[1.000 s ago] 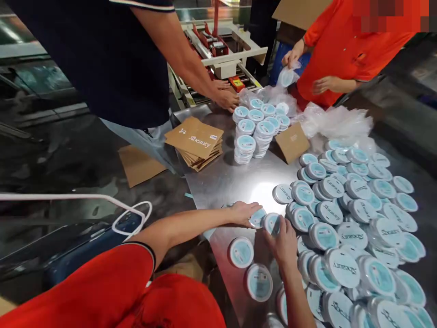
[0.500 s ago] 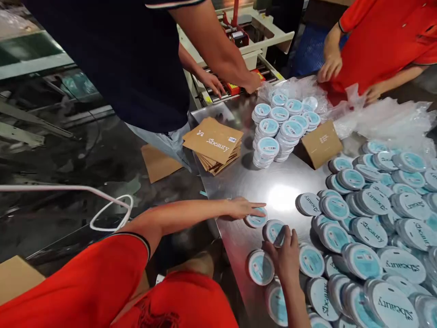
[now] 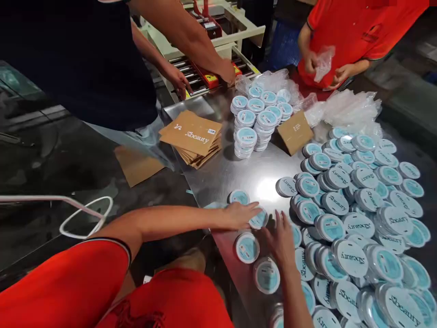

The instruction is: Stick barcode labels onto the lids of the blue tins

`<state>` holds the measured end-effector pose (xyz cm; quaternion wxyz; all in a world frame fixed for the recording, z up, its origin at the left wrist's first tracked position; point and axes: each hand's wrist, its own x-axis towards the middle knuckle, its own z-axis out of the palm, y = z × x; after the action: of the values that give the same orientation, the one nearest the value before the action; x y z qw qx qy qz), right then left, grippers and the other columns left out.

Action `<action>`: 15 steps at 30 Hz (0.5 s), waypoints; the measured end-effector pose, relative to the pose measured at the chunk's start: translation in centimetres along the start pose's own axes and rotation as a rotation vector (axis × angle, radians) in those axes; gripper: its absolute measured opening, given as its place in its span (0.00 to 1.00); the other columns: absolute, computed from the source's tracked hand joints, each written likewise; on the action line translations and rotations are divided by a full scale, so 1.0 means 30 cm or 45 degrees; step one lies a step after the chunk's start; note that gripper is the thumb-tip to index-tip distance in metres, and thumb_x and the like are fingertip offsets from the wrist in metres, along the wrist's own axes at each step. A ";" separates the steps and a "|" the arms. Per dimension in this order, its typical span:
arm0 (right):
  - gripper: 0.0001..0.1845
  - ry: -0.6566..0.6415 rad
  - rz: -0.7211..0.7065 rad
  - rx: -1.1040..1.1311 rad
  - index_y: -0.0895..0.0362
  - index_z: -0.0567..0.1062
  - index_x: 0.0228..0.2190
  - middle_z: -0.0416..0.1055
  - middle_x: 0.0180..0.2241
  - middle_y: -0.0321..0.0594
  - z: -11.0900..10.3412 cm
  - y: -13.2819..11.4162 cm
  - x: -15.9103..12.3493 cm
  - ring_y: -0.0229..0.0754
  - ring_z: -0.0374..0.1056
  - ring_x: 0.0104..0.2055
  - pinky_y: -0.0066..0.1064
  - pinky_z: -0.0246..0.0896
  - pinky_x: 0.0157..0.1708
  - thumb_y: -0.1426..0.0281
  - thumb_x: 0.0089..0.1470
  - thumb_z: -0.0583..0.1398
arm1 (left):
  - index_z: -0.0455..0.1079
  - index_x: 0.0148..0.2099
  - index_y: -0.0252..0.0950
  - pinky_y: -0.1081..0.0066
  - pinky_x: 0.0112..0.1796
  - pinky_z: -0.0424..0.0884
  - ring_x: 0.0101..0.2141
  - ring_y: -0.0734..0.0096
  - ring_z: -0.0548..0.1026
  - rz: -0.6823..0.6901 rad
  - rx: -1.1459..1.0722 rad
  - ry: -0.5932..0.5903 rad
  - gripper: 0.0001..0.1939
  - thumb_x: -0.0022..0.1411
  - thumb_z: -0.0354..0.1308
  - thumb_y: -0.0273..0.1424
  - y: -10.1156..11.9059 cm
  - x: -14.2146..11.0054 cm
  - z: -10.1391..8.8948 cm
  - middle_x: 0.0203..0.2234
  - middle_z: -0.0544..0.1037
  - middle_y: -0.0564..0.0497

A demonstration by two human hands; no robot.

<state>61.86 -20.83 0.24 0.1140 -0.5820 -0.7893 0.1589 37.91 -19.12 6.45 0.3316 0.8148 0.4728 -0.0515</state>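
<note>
My left hand (image 3: pixel 243 214) lies flat on the steel table (image 3: pixel 235 171), fingers stretched out over a round teal-and-white tin (image 3: pixel 258 219). My right hand (image 3: pixel 280 239) rests beside it with fingers spread, touching tins at the near edge of a big loose heap of tins (image 3: pixel 355 218). Single tins lie close by: one (image 3: pixel 239 197) just beyond my left hand, one (image 3: pixel 246 248) and another (image 3: pixel 266 275) nearer to me.
Stacked tins (image 3: pixel 259 120) stand at the far side beside a pile of flat brown "Sbeauty" cartons (image 3: pixel 191 137) and one folded carton (image 3: pixel 295 132). A person in dark blue reaches to a roller machine (image 3: pixel 205 77). A person in red handles plastic bags (image 3: pixel 344 109).
My right hand has let go of the tin it was gripping and now lies spread. My left hand stays on its tin. The view has shifted slightly.
</note>
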 end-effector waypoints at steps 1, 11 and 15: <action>0.38 0.023 0.075 -0.083 0.62 0.60 0.64 0.61 0.64 0.64 -0.037 0.026 -0.012 0.63 0.61 0.62 0.54 0.61 0.56 0.55 0.60 0.54 | 0.52 0.74 0.43 0.58 0.47 0.75 0.54 0.44 0.76 0.002 -0.010 -0.007 0.41 0.63 0.63 0.36 0.040 -0.019 0.043 0.72 0.53 0.39; 0.38 -0.133 0.167 -0.479 0.65 0.63 0.63 0.69 0.55 0.65 -0.065 0.050 -0.073 0.65 0.67 0.53 0.51 0.63 0.47 0.61 0.55 0.59 | 0.41 0.77 0.46 0.54 0.45 0.75 0.51 0.40 0.77 -0.169 -0.082 -0.107 0.53 0.57 0.65 0.44 0.108 -0.130 0.372 0.73 0.50 0.38; 0.39 -0.159 0.136 -0.386 0.65 0.63 0.63 0.65 0.59 0.65 -0.055 0.024 -0.064 0.67 0.65 0.56 0.52 0.64 0.48 0.59 0.56 0.59 | 0.42 0.77 0.42 0.60 0.47 0.74 0.55 0.43 0.75 -0.207 -0.100 -0.030 0.49 0.61 0.63 0.39 0.065 -0.182 0.389 0.73 0.50 0.40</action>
<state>63.68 -22.28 1.50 -0.0328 -0.6226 -0.7778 0.0796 39.17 -30.66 0.55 0.3635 0.7594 0.5351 -0.0691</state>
